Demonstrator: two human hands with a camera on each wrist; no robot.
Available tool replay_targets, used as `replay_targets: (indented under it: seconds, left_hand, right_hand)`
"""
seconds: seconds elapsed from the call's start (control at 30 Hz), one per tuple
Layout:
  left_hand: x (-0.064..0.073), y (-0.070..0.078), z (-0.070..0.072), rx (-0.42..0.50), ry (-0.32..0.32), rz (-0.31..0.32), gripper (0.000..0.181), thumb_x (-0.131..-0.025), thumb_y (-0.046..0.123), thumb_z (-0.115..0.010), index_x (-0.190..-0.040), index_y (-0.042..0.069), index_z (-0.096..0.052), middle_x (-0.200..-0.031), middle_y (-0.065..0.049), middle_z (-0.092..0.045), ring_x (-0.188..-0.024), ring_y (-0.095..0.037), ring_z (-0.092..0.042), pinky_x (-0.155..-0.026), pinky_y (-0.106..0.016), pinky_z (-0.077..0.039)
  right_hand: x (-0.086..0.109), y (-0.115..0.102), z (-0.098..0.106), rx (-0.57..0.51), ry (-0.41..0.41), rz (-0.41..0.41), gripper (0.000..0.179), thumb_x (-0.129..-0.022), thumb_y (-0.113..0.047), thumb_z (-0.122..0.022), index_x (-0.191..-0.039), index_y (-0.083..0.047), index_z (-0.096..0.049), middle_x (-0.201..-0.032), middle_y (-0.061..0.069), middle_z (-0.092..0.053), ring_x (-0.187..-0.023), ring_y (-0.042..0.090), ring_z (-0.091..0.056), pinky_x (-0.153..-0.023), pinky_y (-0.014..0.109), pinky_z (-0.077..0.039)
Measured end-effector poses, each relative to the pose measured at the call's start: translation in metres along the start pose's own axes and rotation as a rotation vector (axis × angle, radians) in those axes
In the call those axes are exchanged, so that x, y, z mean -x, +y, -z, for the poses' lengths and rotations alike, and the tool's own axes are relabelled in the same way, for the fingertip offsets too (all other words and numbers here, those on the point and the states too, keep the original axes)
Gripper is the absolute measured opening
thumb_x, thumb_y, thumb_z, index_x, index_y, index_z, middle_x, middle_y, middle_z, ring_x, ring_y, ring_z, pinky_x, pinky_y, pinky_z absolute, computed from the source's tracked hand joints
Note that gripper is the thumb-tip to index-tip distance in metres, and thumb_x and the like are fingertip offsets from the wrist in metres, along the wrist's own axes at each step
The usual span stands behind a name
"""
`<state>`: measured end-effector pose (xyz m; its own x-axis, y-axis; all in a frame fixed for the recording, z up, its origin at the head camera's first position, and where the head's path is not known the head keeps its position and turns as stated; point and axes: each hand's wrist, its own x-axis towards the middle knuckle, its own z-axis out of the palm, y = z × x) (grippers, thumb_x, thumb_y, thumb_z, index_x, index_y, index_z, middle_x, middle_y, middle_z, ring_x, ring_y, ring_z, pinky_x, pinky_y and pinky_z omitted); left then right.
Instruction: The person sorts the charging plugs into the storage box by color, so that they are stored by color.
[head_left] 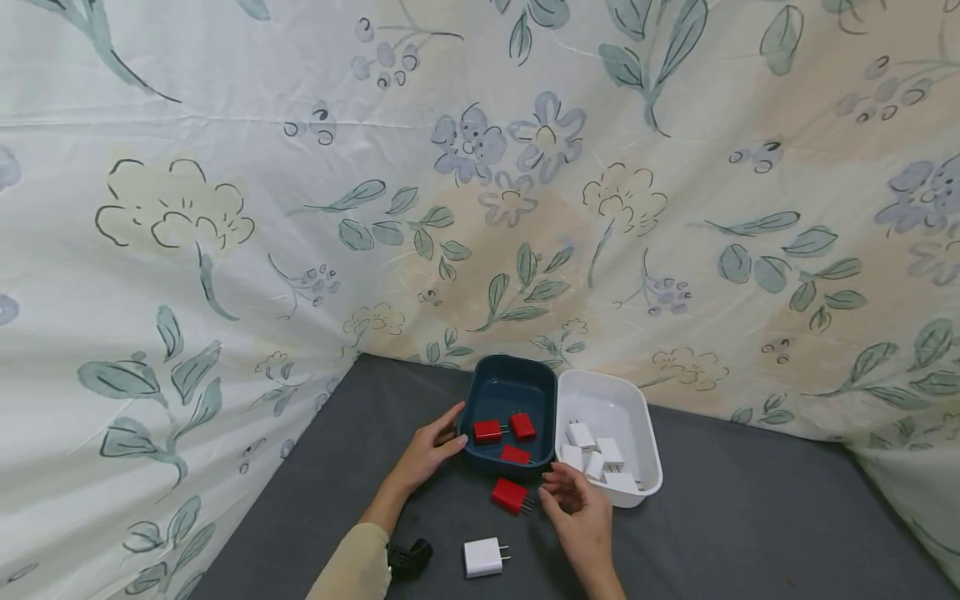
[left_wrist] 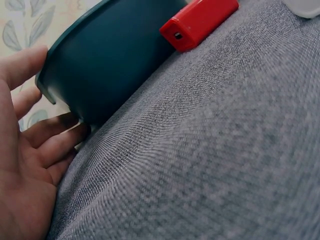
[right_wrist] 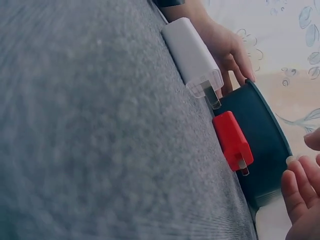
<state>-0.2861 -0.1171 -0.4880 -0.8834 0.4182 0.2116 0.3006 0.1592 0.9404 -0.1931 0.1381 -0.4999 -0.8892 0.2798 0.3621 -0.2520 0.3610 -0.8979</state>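
On the left side of a dark blue bin [head_left: 517, 371], my left hand [head_left: 422, 454] rests its fingertips against the outer wall, thumb at the near rim. Three red charger plugs lie inside that bin. Another red charger plug [head_left: 510, 496] lies on the cloth just in front of it, prongs pointing right. My right hand [head_left: 579, 521] is by the near corners where the two bins meet, its fingers loosely bent around nothing. Nearer me lies a white charger plug [head_left: 483, 557], prongs also to the right.
A white bin [head_left: 651, 450] holding several white charger plugs stands against the blue bin's right side. Dark grey cloth [head_left: 735, 508] covers the table. Floral fabric [head_left: 480, 167] hangs behind. A black strap-like object [head_left: 410, 560] sits at the left wrist.
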Motion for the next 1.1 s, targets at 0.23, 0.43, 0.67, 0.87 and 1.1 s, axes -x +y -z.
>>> replay_targets:
  seconds: [0.23, 0.43, 0.67, 0.87, 1.1]
  left_hand:
    - [0.0, 0.001, 0.0, 0.0, -0.003, 0.003, 0.062, -0.099, 0.018, -0.055, -0.153, 0.004, -0.028, -0.148, -0.027, -0.043, -0.131, -0.039, -0.051, -0.107, -0.048, -0.042]
    - [0.0, 0.0, 0.0, 0.004, -0.001, 0.009, 0.062, -0.099, 0.016, -0.055, -0.153, 0.004, -0.028, -0.148, -0.026, -0.043, -0.131, -0.04, -0.051, -0.107, -0.048, -0.043]
    - [0.0, 0.001, 0.0, -0.002, 0.001, 0.006, 0.062, -0.099, 0.015, -0.055, -0.153, 0.003, -0.027, -0.147, -0.027, -0.043, -0.13, -0.041, -0.051, -0.107, -0.047, -0.043]
    - [-0.001, 0.003, 0.0, -0.019, 0.007, 0.009, 0.061, -0.099, 0.015, -0.055, -0.153, 0.004, -0.029, -0.147, -0.026, -0.044, -0.132, -0.038, -0.05, -0.108, -0.048, -0.041]
    - [0.0, 0.001, 0.0, -0.022, 0.005, -0.007, 0.062, -0.099, 0.016, -0.055, -0.153, 0.001, -0.027, -0.147, -0.028, -0.043, -0.131, -0.041, -0.05, -0.107, -0.046, -0.043]
  right_hand:
    - [0.004, 0.006, -0.004, 0.022, -0.037, -0.028, 0.041, -0.073, 0.002, -0.082, -0.11, -0.01, -0.07, -0.094, 0.004, -0.074, -0.077, 0.008, -0.067, -0.065, 0.019, -0.055]
    - [0.006, 0.011, -0.004, -0.021, -0.075, 0.002, 0.04, -0.072, 0.004, -0.08, -0.108, -0.007, -0.069, -0.094, 0.009, -0.074, -0.077, 0.015, -0.068, -0.064, 0.021, -0.055]
    - [0.007, 0.014, -0.009, 0.047, -0.093, -0.033, 0.041, -0.071, 0.003, -0.082, -0.108, -0.011, -0.07, -0.094, 0.005, -0.074, -0.081, 0.012, -0.068, -0.068, 0.02, -0.056]
    - [0.005, 0.016, -0.015, 0.117, -0.087, -0.059, 0.042, -0.07, 0.0, -0.083, -0.108, -0.014, -0.07, -0.095, 0.001, -0.074, -0.087, 0.013, -0.069, -0.071, 0.021, -0.056]
    - [0.006, 0.017, -0.017, 0.123, -0.106, -0.046, 0.043, -0.069, 0.001, -0.084, -0.107, -0.014, -0.07, -0.096, 0.002, -0.074, -0.089, 0.015, -0.069, -0.072, 0.022, -0.056]
